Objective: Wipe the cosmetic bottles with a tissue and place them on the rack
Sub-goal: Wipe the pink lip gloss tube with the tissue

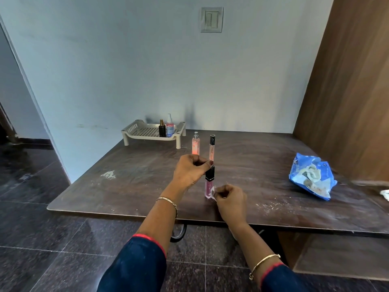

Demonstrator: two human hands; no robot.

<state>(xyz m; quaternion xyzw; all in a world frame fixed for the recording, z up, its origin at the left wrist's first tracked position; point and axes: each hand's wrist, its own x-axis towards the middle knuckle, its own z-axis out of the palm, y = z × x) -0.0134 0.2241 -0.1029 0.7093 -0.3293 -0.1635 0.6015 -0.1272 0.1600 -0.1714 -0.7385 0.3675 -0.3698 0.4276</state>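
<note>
- The left hand (189, 171) pinched the top of the square black cap on a clear pink lip-gloss tube (208, 188), thumb and fingertips curled in tight around it.
- The tube stood upright on the dark brown wooden table (136, 182), directly below those pinching fingertips.
- The right hand (230, 200) had its fingers bunched round a crumpled white tissue (213, 191) (only a small bit of it peeked out), pressed against the lower pink part of the tube, just off the fingertips.
- Just past the left fingertips stood two more: a pink glass spray bottle with a silver nozzle (195, 144) and a slim peach tube with a black cap (212, 148), both upright, side by side and close together. I couldn't tell if they touched.
- Further beyond the fingers, against the pale blue wall, sat a beige slotted plastic rack (147, 131) holding a dark amber bottle with a gold top (162, 129) and a clear pump bottle with pink liquid (170, 126), right next to each other at its right end.
- Well off to the right of the right hand lay a crinkled blue plastic tissue packet (311, 180), torn open with white tissue showing.
- A thin gold chain bracelet (168, 202) was on the left wrist and a plain gold bangle (265, 261) on the right arm, both arms in navy sleeves with red trim.
</note>
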